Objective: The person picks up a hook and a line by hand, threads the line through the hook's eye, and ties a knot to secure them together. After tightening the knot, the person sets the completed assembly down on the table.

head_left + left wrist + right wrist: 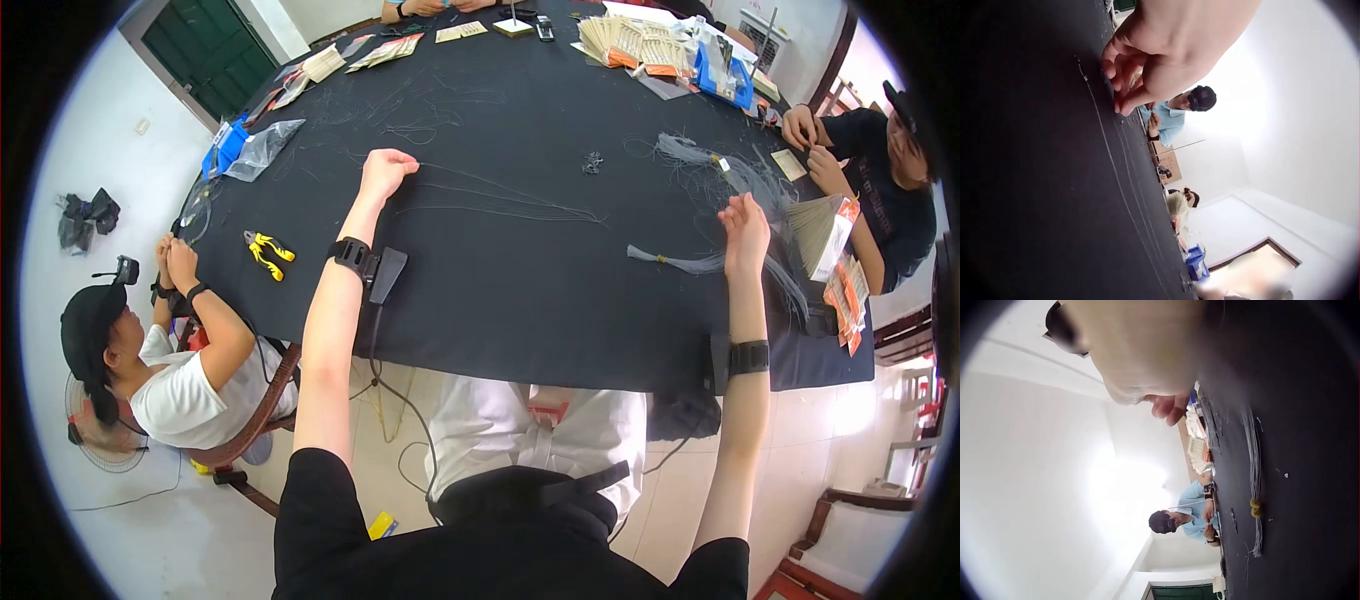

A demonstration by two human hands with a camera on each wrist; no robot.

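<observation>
Thin translucent strands [500, 194] lie on the black cloth and spread rightward from my left hand [388, 174]. In the left wrist view the thumb and fingertips of my left hand [1154, 62] pinch at the end of a strand, with another strand [1107, 140] lying beside it. My right hand [746, 235] is over the large strand pile [740, 175], its fingers loosely bent; nothing is seen held in it. Left of it lies a bundle [690, 264] with a yellow tie, also seen in the right wrist view as a bundle [1254, 456] below my right hand [1147, 362].
Yellow-handled pliers [268, 254] lie at the left. Card stacks [625, 45] and a blue bin [722, 78] stand at the back right, another blue bin [225, 148] at the left. A small dark clump [593, 163] lies mid-table. People sit around the table.
</observation>
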